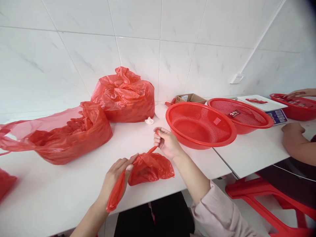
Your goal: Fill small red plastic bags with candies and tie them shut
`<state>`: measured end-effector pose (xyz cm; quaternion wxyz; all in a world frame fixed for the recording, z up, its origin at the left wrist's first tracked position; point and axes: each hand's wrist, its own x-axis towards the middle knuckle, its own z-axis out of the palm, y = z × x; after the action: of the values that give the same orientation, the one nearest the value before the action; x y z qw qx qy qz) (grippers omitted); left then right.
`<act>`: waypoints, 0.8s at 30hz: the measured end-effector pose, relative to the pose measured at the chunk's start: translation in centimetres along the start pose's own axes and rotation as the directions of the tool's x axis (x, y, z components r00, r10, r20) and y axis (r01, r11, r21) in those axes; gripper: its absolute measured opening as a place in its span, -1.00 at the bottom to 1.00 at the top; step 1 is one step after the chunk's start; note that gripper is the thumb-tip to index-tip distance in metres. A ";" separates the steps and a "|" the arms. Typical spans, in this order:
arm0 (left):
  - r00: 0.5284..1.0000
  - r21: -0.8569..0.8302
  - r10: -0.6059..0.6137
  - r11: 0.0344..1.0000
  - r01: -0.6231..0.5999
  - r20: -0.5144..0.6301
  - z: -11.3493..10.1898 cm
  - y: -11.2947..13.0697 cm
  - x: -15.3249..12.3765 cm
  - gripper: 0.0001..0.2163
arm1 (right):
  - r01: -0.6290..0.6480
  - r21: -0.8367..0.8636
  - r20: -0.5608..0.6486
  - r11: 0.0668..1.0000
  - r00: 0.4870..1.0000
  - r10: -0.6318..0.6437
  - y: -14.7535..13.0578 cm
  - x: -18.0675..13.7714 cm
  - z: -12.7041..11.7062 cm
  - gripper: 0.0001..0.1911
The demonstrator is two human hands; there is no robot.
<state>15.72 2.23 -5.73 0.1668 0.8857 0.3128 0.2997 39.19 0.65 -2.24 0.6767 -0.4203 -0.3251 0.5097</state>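
Observation:
A small red plastic bag (150, 168) lies near the front edge of the white table (61, 194). My left hand (116, 174) is closed round one twisted handle of the bag, which hangs down past my wrist. My right hand (166, 141) pinches the other handle and pulls it up and away, so the two handles are stretched apart. The bag bulges with something I cannot make out.
Two large red bags (74, 131) (124, 97) sit at the back left. A red colander basket (199, 125) stands right of my hand, another (240, 113) behind it, beside a scale (271, 108). Another person's hands (292, 128) rest at the right. A red stool (269, 200) stands below.

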 end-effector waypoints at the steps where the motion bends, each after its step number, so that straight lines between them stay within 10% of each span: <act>1: 1.000 0.029 -0.004 1.000 0.003 0.009 -0.2 -0.5 -0.4 -0.62 | -0.003 0.022 -0.009 1.000 1.000 0.003 -0.1 0.2 -0.1 -0.81; 8: 0.997 0.100 -0.006 0.995 0.014 -0.079 -1.6 -3.1 -1.8 -0.76 | 0.043 0.010 -0.074 0.999 0.996 -0.042 0.5 1.2 -0.2 -0.85; 11: 0.988 -0.115 -0.067 0.992 0.051 -0.138 -2.5 -1.7 -0.6 -0.77 | 0.082 -0.032 -0.039 0.996 0.996 -0.083 -0.6 0.8 1.0 -0.85; 15: 0.943 -0.670 -0.305 0.673 0.314 0.136 -2.7 1.8 2.5 -0.70 | 0.174 -0.115 0.165 0.978 0.974 -0.154 -2.9 -0.5 3.4 -0.81; 18: 0.862 -0.759 -0.355 0.425 0.494 0.363 -2.4 3.6 5.1 -0.67 | 0.261 -0.172 0.412 0.950 0.895 -0.171 -4.5 -1.3 4.9 -0.83; 24: 0.804 -0.699 -0.313 0.399 0.594 0.505 -2.4 4.2 7.2 -0.84 | 0.476 -0.458 0.491 0.751 0.839 -0.233 -5.6 -0.8 6.6 -0.91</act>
<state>20.60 4.03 1.19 0.6860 0.6081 0.3349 0.2179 35.60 0.69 5.69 0.5254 -0.4148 -0.6682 0.3245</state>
